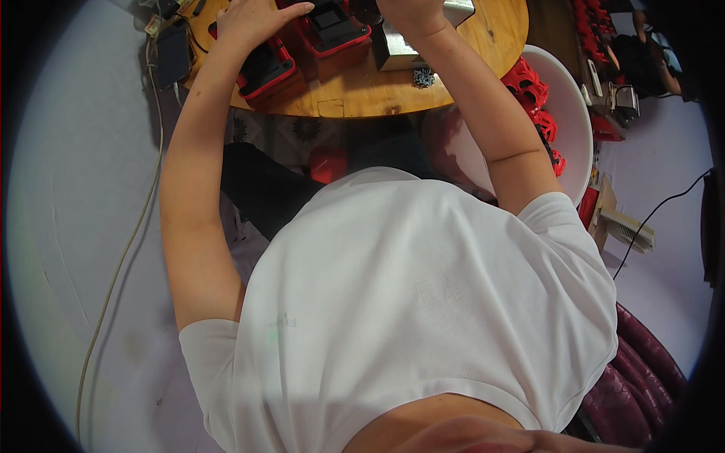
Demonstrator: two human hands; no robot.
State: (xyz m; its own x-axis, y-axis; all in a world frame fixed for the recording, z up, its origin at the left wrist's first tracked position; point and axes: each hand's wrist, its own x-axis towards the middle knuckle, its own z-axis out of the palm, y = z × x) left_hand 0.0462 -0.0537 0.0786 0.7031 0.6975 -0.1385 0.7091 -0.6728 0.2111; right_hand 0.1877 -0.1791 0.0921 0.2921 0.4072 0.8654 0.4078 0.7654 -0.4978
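My left hand (251, 24) lies over a red-and-black casing (269, 74) at the left of the round wooden table. Its thumb stretches out to the right, toward a second red-framed black casing (337, 44). The fingers I can make out are apart, though some run near the upper edge of the view. At the top, right of the middle, my right hand (413, 16) is beside a shiny silver metal box (396, 53). Its fingers are cut off by the view's edge, so what they hold cannot be seen. A small heap of metal bits, perhaps screws (424, 78), sits by my right forearm.
Right of the table (362, 98) stands a large white tub (580, 113) with several red plastic parts (527, 87). A dark flat device (173, 57) and a long cable (121, 264) are at the left. Purple cushioned seating (642, 385) shows lower right.
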